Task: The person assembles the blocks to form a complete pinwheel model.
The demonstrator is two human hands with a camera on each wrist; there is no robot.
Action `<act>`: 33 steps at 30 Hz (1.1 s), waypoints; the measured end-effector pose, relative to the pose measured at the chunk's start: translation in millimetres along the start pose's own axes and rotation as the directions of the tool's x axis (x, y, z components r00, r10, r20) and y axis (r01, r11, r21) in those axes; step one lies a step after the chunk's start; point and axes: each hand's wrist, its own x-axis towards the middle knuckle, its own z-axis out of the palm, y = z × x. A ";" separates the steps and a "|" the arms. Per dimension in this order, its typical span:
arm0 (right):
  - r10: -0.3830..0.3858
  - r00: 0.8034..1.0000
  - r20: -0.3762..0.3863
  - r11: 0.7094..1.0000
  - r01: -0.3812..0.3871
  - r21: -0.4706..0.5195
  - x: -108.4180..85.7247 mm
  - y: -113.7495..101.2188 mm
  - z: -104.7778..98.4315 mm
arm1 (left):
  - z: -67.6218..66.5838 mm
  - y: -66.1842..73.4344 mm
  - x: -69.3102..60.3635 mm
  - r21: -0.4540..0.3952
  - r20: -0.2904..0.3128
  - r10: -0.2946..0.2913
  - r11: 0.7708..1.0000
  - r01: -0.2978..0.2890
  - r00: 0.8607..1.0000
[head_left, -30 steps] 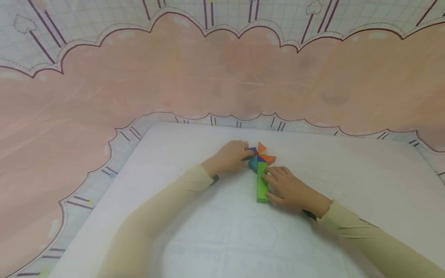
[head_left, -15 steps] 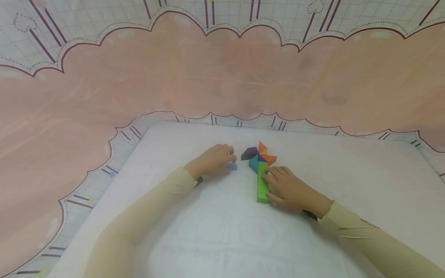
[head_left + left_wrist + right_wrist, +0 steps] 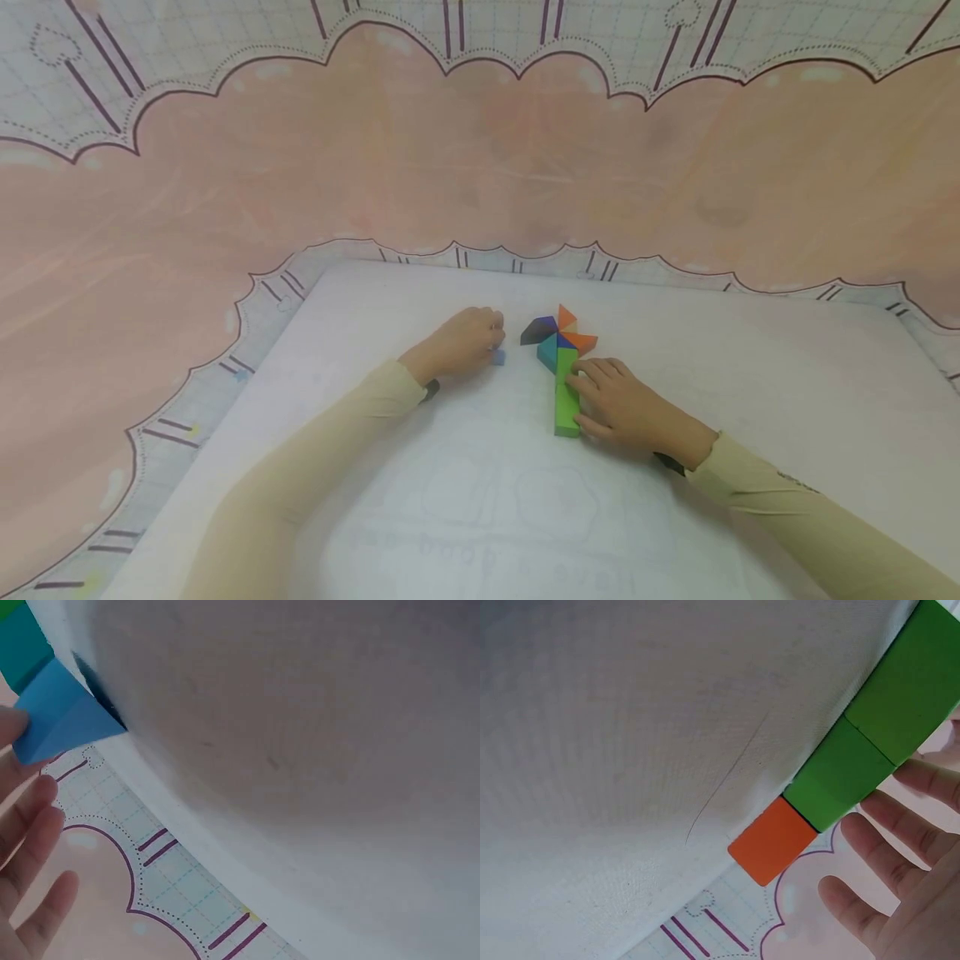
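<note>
My left hand (image 3: 463,342) pinches a light blue triangular block (image 3: 66,714) just left of the block arrangement, and much of that block is hidden by the fingers in the head view. My right hand (image 3: 626,404) touches the right side of two green blocks (image 3: 567,400) laid end to end, its fingers fairly straight. Above the green blocks, small wedges form a pinwheel: a teal block (image 3: 547,353), a dark blue block (image 3: 540,328), an orange triangle (image 3: 566,319) at the top and another orange triangle (image 3: 583,342) at the right.
All of this lies on a white table (image 3: 420,467) with faint mirrored marks near the front. A pink cloth (image 3: 480,167) with a scalloped, checked border surrounds the far and left sides.
My left hand has drawn left, away from the pinwheel, carrying the light blue block, and uncovered the dark blue block. Its grip has shifted slightly. The right hand stays beside the green blocks.
</note>
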 end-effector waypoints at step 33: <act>0.007 1.000 -0.003 1.000 -0.007 0.005 0.0 0.9 1.8 | 1.6 0.8 -6.4 0.136 0.028 0.116 0.984 -0.118 0.993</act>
